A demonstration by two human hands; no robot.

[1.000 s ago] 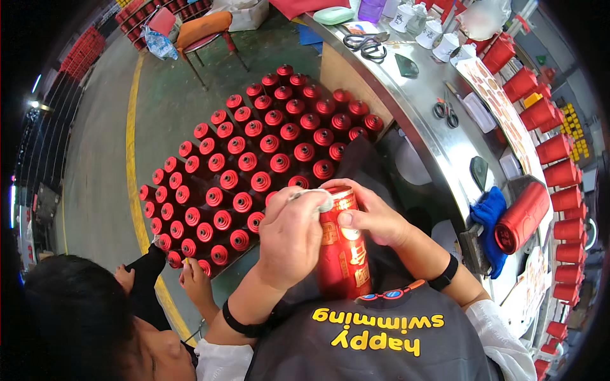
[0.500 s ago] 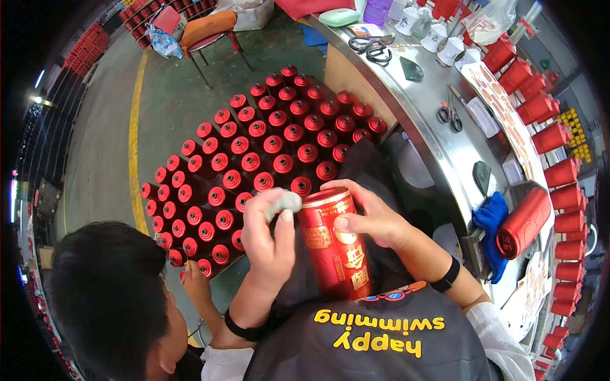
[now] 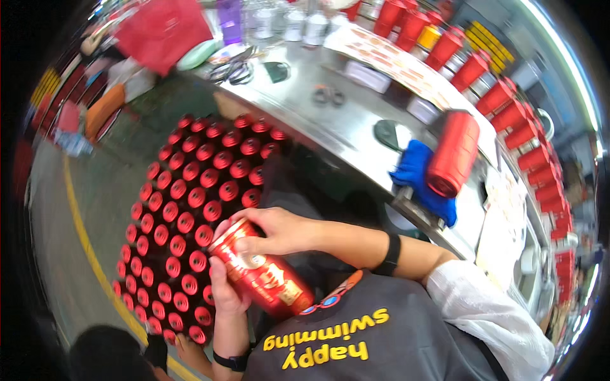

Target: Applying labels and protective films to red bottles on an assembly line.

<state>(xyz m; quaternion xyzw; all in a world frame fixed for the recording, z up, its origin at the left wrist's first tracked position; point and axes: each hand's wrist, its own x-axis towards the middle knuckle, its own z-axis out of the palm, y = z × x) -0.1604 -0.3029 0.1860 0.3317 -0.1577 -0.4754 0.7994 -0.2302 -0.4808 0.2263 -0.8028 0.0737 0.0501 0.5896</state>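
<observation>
A red metal cylinder (image 3: 264, 273) with gold print is tilted in front of my dark apron. My right hand (image 3: 276, 230) wraps over its upper end, thumb along the printed side. From the left, my left hand (image 3: 225, 286) grips the same cylinder near its rim, with part of its fingers hidden behind it. A pale wad that the left hand held earlier is out of sight. Beyond my hands stand several red cylinders (image 3: 185, 221) in close rows on the floor, their round tops ringed and dark at the centre.
The metal workbench (image 3: 298, 108) runs along the right. On it lie a red cylinder (image 3: 454, 152) against a blue cloth (image 3: 416, 174), dark-handled scissors (image 3: 238, 72) and printed sheets (image 3: 394, 60). More red vessels (image 3: 473, 70) line its far side. Another person's head (image 3: 105, 355) is at lower left.
The view has swung to the right, so the bench sits nearer the middle. The cylinder has tilted over, and my left hand has gone from beside its rim with the wad to gripping its side.
</observation>
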